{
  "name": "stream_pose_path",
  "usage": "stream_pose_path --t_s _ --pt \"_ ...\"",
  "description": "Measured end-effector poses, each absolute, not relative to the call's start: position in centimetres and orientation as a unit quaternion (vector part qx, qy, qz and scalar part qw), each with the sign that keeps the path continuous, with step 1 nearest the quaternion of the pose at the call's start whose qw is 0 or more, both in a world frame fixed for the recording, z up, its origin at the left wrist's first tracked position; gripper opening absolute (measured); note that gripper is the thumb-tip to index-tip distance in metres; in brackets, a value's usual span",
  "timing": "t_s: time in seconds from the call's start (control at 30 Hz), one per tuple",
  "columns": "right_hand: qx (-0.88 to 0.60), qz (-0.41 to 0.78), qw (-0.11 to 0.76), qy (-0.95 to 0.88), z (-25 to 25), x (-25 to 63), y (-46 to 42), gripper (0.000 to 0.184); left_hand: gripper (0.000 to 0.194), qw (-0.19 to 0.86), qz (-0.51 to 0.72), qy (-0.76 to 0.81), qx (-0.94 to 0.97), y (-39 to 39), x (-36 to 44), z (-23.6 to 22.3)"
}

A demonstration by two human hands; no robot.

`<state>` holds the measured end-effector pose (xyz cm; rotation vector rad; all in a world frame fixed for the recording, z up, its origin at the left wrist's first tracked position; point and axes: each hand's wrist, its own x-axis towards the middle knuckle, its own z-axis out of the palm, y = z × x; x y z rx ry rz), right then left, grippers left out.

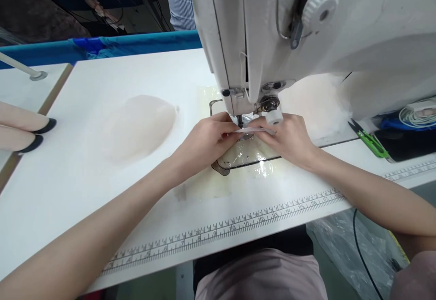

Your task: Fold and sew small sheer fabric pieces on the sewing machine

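Observation:
My left hand [207,139] and my right hand [289,139] meet under the head of a white sewing machine [306,32], at the needle. Between the fingertips of both hands lies a small flat white strip of fabric [254,130], pinched from either side and resting just under the presser foot [240,123]. Both hands have fingers curled in on the strip. The metal needle plate [245,154] sits below them.
A heap of sheer whitish fabric [139,125] lies left on the white table [68,164]. Another pale heap [316,102] sits behind the machine. Green thread snips [369,141] lie right. A printed ruler [238,225] runs along the front edge. Dark-tipped pale forms [23,130] lie far left.

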<state>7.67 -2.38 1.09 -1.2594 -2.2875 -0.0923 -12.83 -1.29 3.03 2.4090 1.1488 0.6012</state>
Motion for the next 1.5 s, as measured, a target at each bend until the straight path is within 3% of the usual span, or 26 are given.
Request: stream_pose_path --t_s 0.2,0.4,0.53,1.0,1.3,1.5 --pt "-0.426 -0.013 0.279 -0.861 1.1 7.9 -3.0 0.031 0.033 0.203 0.225 0.380 0.874 -1.7 -13.2 2.5" --pt "-0.310 -0.061 0.263 -0.912 0.9 8.0 -3.9 0.021 0.020 -0.113 0.191 0.313 0.923 -4.7 -13.5 1.3" --pt "-0.302 -0.088 0.262 -0.912 0.7 7.8 -4.1 0.025 0.025 -0.198 0.160 0.324 0.911 -6.3 -13.4 1.4" --pt "-0.305 -0.132 0.252 -0.909 0.6 7.7 -3.2 0.024 0.025 -0.159 0.178 0.343 0.908 -5.1 -13.4 0.9" --pt "-0.320 -0.128 0.198 -0.918 0.6 7.8 -3.1 0.029 0.022 -0.176 0.171 0.354 0.903 -4.7 -13.3 1.1" --pt "-0.307 -0.148 0.235 -0.910 0.4 7.8 -2.9 0.023 0.022 -0.164 0.201 0.354 0.899 -4.4 -13.3 0.7"
